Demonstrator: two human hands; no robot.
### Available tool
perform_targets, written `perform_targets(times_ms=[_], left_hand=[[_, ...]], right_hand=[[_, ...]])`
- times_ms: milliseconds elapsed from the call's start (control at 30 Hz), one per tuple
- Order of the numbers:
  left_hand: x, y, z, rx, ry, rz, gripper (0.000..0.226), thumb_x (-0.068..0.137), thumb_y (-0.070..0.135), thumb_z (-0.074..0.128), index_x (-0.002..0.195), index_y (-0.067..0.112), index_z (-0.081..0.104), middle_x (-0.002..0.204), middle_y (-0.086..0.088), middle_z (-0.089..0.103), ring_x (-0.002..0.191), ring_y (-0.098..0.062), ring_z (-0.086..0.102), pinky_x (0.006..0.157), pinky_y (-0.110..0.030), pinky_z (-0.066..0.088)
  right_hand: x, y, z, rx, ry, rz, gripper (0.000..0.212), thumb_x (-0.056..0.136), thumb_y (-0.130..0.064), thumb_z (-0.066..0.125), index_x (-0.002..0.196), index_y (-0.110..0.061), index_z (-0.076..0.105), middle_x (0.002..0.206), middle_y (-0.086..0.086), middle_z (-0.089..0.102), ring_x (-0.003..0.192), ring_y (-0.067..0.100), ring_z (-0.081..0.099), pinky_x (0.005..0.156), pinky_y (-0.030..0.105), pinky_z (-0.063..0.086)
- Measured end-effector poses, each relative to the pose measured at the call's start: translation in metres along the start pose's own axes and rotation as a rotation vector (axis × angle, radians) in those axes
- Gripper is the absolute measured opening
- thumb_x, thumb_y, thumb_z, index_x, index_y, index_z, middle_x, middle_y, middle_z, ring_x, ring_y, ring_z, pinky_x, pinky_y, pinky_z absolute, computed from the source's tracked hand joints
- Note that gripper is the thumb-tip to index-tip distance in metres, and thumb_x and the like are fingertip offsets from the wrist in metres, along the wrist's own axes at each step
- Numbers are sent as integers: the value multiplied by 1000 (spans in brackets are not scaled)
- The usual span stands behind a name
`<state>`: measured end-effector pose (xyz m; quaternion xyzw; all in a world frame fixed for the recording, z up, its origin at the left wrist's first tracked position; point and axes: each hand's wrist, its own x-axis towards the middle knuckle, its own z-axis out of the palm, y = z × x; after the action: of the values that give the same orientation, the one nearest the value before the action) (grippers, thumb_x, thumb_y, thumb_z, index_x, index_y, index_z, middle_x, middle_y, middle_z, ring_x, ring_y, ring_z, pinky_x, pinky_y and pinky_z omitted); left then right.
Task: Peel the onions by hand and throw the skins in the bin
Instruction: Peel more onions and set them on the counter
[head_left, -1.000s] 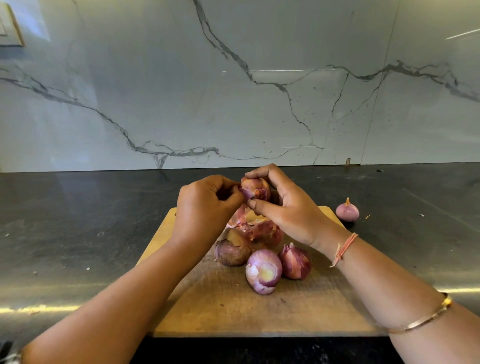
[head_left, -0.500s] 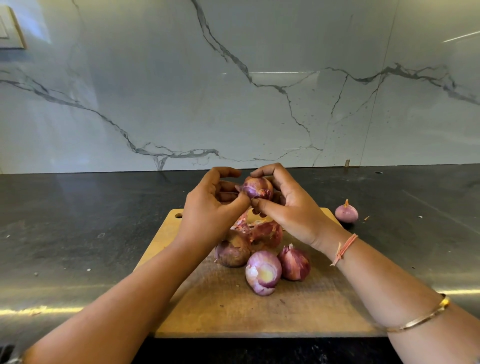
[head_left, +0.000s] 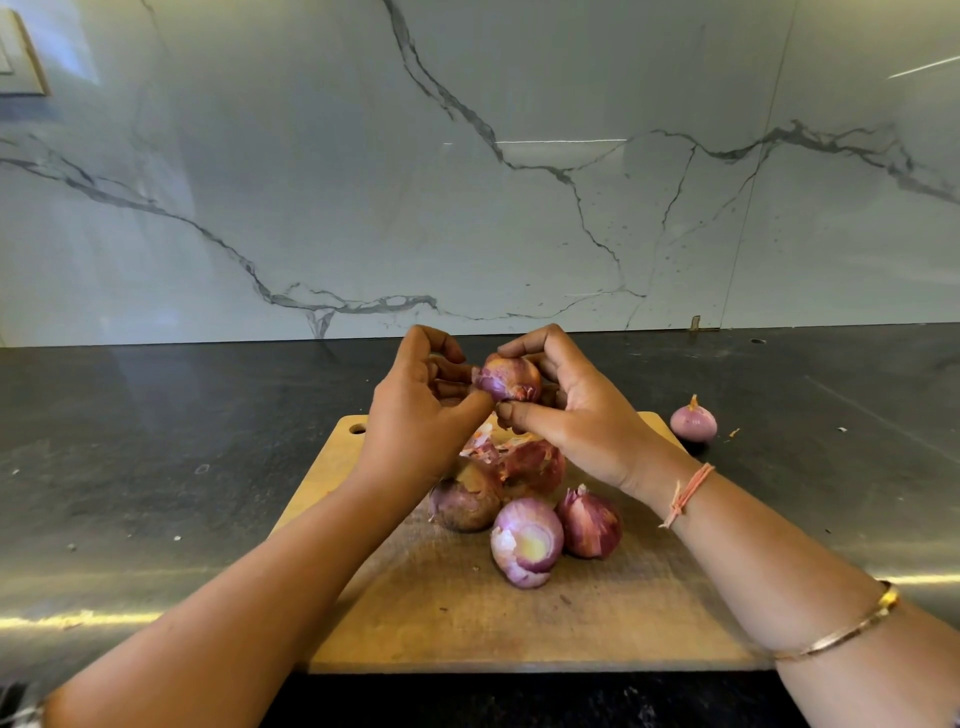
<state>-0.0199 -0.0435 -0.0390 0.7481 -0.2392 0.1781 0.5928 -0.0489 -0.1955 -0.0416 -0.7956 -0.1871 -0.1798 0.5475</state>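
So, onion (head_left: 508, 378) sits btw 2 grips: R grip (head_left: 579, 415) curls round it, L grip (head_left: 418, 415) pinches its side.

I see bare counter (head_left: 156, 467) wide left of board (head_left: 467, 629), onion cluster (head_left: 527, 543) crowding board centre, near board strip free, lone onion (head_left: 693, 423) on right counter, wall (head_left: 311, 208) behind

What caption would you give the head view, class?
Left hand and right hand peel a red onion over a wooden cutting board.
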Motion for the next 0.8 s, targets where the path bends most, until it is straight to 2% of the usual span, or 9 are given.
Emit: perform_targets(times_ms=[67,167,300,400,500,633,700,800], left_hand=[[1,0,-1,13,35,32,31,81,10,70,83,26,44,70,4,60,52,5,53,52,-9,42],[1,0,-2,20,34,53,31,82,9,70,84,26,45,70,3,59,53,4,54,53,-9,42],[-2,0,-1,-36,-44,34,28,82,4,65,90,25,48,83,2,64,70,-2,63,64,-14,50],[-3,2,1,-103,-66,17,24,84,7,64,94,23,51,90,2,65,80,-10,66,71,-19,54],[-2,1,0,-144,-47,-15,24,82,10,69,95,22,52,88,4,65,78,-7,66,73,-23,54],[-1,1,0,-151,-63,-48,26,81,8,69,94,21,50,86,0,65,79,-14,66,76,-31,56],[-1,1,0,-140,-53,-40,28,80,7,69,91,22,48,82,1,64,73,-11,64,72,-30,55],[-1,0,1,-91,-12,-7,28,78,10,68,87,24,46,77,3,62,62,-3,57,62,-20,50]], right_hand=[[0,-1,0,38,-2,15,34,75,-24,66,105,-31,51,110,-1,65,103,15,63,93,34,51],[0,-1,-1,53,-10,17,33,77,-23,65,106,-30,52,110,-1,66,103,16,64,93,33,52],[1,0,-1,57,20,31,31,78,-26,63,106,-31,51,108,8,66,91,21,66,85,36,54],[1,0,-3,66,12,33,30,83,-23,65,108,-29,48,109,12,65,82,20,67,76,32,53],[0,0,-3,54,-10,12,31,89,-9,65,109,-25,47,111,13,64,82,19,69,78,37,57],[0,-1,-3,-2,-8,10,34,88,-8,66,111,-24,47,111,12,63,88,20,69,84,43,57],[-1,0,-3,-10,-4,16,35,86,-11,68,112,-23,47,111,11,64,90,21,68,85,46,56],[-1,-1,0,-21,3,14,37,80,-22,68,111,-24,48,109,9,65,92,21,68,88,45,55]])
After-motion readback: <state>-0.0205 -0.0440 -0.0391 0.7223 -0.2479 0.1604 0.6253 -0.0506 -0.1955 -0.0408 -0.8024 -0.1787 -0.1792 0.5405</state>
